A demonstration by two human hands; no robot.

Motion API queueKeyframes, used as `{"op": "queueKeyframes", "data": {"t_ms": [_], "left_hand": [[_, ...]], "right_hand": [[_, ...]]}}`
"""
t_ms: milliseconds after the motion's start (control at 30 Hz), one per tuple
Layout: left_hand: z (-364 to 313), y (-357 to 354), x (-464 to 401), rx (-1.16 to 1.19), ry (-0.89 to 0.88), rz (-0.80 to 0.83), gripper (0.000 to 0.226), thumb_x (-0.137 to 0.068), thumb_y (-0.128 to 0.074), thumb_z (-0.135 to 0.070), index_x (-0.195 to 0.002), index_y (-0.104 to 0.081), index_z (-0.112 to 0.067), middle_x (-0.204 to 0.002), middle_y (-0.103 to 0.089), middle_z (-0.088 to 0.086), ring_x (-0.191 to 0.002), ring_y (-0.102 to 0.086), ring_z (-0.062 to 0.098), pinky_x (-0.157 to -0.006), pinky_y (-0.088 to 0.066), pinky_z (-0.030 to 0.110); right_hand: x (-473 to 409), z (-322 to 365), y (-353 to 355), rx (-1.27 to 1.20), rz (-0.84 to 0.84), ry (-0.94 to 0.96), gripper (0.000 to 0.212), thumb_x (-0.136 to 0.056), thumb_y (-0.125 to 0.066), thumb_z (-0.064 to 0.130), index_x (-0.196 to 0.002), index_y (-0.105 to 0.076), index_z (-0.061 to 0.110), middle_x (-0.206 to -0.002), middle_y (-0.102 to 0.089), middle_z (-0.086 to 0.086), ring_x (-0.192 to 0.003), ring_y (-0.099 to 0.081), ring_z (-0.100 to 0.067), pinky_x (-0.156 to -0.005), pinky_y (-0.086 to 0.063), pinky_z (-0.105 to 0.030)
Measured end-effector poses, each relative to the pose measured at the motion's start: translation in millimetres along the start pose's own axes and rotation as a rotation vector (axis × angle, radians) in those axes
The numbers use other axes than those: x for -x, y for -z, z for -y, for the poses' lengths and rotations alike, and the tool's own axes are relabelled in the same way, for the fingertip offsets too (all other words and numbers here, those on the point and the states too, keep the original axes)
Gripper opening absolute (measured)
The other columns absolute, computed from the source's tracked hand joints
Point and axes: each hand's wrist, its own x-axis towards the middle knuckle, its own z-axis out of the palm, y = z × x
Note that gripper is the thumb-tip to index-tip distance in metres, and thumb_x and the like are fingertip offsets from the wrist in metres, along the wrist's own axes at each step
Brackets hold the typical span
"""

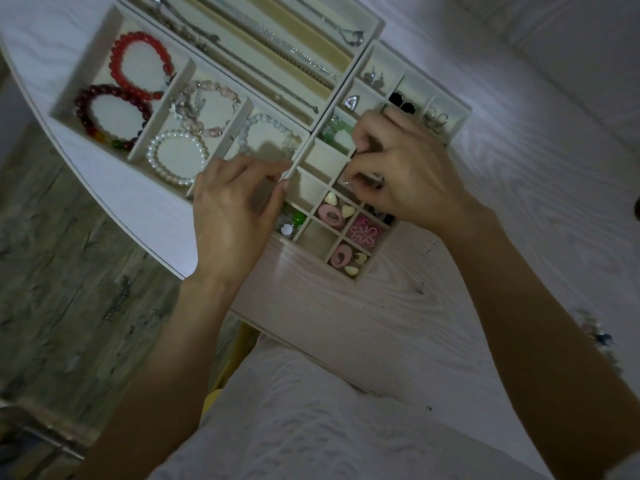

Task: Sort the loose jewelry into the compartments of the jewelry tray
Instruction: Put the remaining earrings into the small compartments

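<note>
A cream jewelry tray with many small compartments (323, 157) lies on the white table. My right hand (401, 171) hovers over its middle cells, its fingertips pinching a small dark piece of jewelry. My left hand (235, 206) rests at the tray's left rim, fingers curled against the wall and holding nothing that I can see. Pink and cream earrings (334, 211), a pink flower piece (365, 232) and green beads (294, 218) sit in the near cells. A bracelet tray (62, 109) to the left holds red bead bracelets (138, 64), a pearl bracelet (176, 157) and pale bead bracelets (207, 109).
A long tray with chains and necklaces (277, 46) lies at the back. Black studs (401, 102) and small hoops (438, 119) fill far cells. The table edge (145, 251) curves at the left over a wood-look floor. Some loose beads (599, 337) lie at the far right.
</note>
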Motion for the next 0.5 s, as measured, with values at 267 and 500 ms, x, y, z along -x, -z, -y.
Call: {"op": "queueKeyframes", "data": {"t_ms": [267,500], "left_hand": [[-0.5,0.1,-0.5,-0.014,-0.004,-0.002,0.02,-0.091,-0.064,-0.024,-0.107,-0.071,-0.014,-0.096,-0.068,0.003,-0.083,-0.056,0.024,-0.075,-0.039,0.036],[0.1,1.8,-0.5,0.003,-0.008,0.012,0.02,-0.091,-0.064,-0.024,-0.108,-0.071,-0.015,-0.096,-0.068,0.003,-0.083,-0.057,0.025,-0.076,-0.043,0.04]], "right_hand": [[8.7,11.9,-8.0,0.063,-0.143,-0.139,0.014,-0.081,-0.063,0.018,-0.072,-0.072,0.012,-0.085,-0.054,-0.008,-0.083,-0.049,-0.025,-0.068,-0.032,-0.027],[5.6,20.1,-3.2,0.325,-0.068,-0.039,0.01,-0.075,-0.067,0.006,-0.066,-0.071,0.009,-0.091,-0.06,-0.01,-0.083,-0.054,-0.028,-0.073,-0.037,-0.034]]}}
